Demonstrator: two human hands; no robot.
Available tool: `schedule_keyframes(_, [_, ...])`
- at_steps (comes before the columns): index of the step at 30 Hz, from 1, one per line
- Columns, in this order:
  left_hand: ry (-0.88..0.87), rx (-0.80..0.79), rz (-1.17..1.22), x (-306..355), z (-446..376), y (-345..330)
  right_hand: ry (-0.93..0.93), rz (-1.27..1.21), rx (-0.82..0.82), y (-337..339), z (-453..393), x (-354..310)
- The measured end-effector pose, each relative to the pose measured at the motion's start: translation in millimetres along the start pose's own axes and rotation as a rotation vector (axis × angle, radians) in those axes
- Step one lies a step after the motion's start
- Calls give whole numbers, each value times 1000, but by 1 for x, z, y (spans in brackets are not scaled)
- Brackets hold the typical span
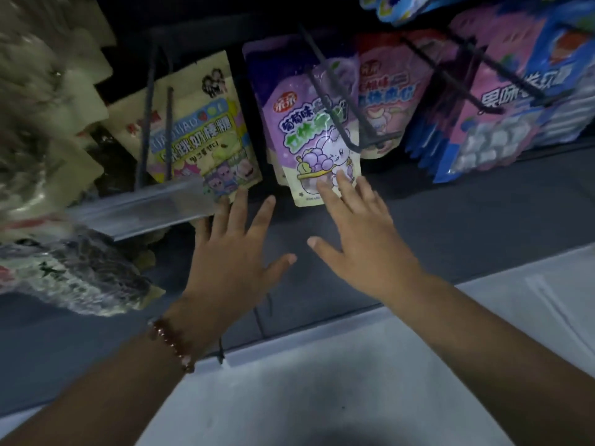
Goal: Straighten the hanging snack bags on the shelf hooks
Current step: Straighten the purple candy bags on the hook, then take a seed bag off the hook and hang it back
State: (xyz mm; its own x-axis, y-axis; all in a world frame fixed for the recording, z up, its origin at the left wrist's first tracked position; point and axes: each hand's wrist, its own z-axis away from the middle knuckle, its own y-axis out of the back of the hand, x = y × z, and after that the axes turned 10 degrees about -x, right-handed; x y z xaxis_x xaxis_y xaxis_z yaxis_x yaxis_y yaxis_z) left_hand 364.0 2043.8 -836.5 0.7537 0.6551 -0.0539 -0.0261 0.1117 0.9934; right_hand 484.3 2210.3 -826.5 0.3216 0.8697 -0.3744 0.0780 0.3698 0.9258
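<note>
At 12 o'clock on shelf hook (335, 91): purple grape snack bag (317, 130), hanging tilted. Right hand (360, 239) spread flat, fingertips touching bottom edge; left hand (231, 252) spread, empty. Probably light, crinkly, slippery; grip lower corners.

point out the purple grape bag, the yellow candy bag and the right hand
purple grape bag (317, 136): head view, on the printed front near the rabbit drawing
yellow candy bag (206, 133): head view, on the middle of its front
right hand (363, 239): head view, on the back of the hand
</note>
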Motion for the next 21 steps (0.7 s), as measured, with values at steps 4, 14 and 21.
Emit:
schedule_keyframes(4, [-92, 15, -92, -19, 27, 0, -36, 35, -47, -1, 16, -11])
schedule_keyframes(14, [-112, -38, -135, -97, 135, 39, 72, 35, -224, -5, 68, -126])
schedule_keyframes(21, [-48, -11, -131, -151, 265, 106, 120, 13, -245, 37, 136, -244])
